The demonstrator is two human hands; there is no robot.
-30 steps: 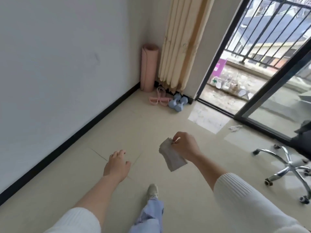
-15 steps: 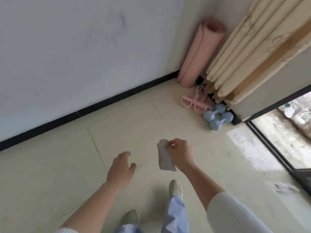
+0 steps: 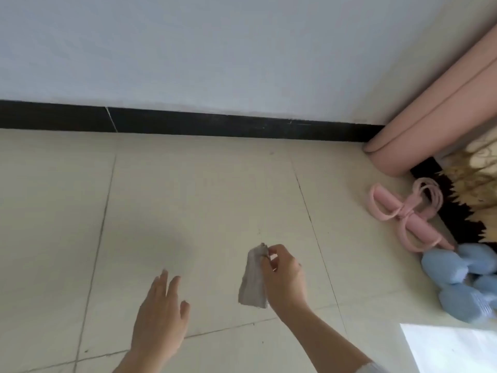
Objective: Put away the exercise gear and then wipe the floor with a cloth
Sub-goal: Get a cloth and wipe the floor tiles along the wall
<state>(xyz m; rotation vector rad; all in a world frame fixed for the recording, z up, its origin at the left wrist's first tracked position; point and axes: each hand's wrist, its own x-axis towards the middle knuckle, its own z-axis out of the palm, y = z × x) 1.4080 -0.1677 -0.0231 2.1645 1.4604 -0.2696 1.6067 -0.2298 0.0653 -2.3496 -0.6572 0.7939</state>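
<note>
My right hand [image 3: 282,281] pinches the top of one grey cloth [image 3: 252,284], which hangs from the fingers. At its 8 o'clock my left hand [image 3: 161,319] is spread and holds nothing. Out at 2 to 3 o'clock in the corner are one rolled pink mat [image 3: 430,111], one pink band [image 3: 408,219] and two blue dumbbells [image 3: 462,281], cut by the frame edge. The pale tiled floor [image 3: 188,197] meets a black skirting [image 3: 188,122] and grey wall [image 3: 215,49] at 12 o'clock. A curtain [image 3: 478,168] hem is blurred. I cannot tell whether the cloth touches the floor.
</note>
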